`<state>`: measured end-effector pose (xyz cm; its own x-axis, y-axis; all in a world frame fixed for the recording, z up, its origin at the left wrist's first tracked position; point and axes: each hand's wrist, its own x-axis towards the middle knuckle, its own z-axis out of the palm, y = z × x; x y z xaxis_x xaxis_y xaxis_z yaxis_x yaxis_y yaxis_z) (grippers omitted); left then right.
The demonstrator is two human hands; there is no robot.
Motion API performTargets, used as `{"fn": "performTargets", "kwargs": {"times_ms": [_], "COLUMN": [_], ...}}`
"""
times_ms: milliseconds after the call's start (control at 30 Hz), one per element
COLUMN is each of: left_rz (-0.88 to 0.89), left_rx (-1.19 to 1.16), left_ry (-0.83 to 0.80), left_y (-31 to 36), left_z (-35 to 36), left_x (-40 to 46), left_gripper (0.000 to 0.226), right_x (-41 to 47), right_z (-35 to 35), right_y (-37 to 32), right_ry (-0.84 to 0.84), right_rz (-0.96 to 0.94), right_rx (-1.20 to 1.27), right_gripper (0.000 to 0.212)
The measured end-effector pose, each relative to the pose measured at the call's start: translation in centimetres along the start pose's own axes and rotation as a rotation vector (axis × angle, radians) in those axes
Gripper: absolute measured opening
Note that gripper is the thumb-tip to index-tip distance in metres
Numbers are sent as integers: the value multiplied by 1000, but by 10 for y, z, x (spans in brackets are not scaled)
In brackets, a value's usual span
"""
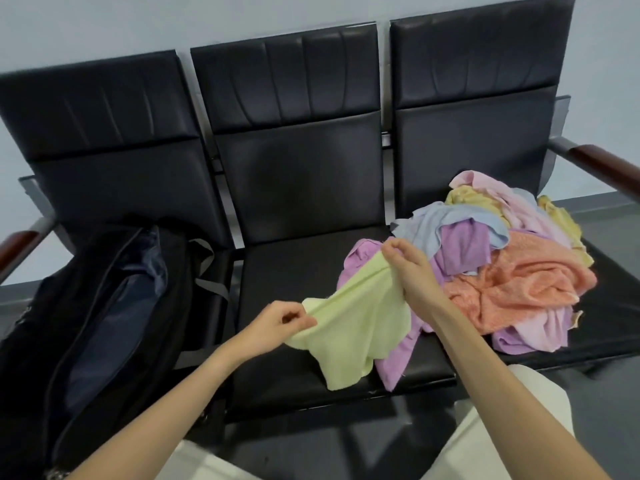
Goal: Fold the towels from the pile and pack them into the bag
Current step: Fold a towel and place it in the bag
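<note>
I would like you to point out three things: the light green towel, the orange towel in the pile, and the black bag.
light green towel (pixel 360 327): head view, middle of the hanging cloth.
orange towel (pixel 519 282): head view, its broad top surface.
black bag (pixel 104 306): head view, rim of its open side.

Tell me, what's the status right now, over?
Both hands, left hand and right hand, pinch the pale green towel, unfolded. Pile waits on the right seat. Black bag open, left. Nothing in the way.
</note>
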<state>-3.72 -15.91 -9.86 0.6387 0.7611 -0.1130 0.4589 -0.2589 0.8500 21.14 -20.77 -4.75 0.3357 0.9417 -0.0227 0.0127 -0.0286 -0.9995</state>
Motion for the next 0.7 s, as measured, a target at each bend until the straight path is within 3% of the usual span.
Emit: {"fn": "performTargets", "kwargs": {"times_ms": [133,200,267,333,433,533,700], "left_rz": [-55,-118,-173,-208,-180,-99,13], "left_rx": [18,-42,-172,-302,-460,-537,-476], "left_ry": [-100,32,279,473,571,660,746], "left_y": [-8,-5,6,26,62,95,125], "left_z": [4,2,-6,-18,-31,-41,-60], "left_x": [-6,-3,2,10,20,22,23], "left_gripper": [39,30,27,25,29,26,16], "right_x": [7,7,6,6,10,16,24], "right_z": [-6,-9,-10,-11,-9,-5,2], "right_y": [-7,-8,-10,-11,-14,-14,-6], "right_ry": [-15,-57,-85,-102,-133,-52,11], "right_rz": [52,12,-61,-148,-227,-274,-315], "right_rx": [206,35,-148,-243,-338,-342,-454], "right_gripper": [10,16,27,25,17,15,6]}}
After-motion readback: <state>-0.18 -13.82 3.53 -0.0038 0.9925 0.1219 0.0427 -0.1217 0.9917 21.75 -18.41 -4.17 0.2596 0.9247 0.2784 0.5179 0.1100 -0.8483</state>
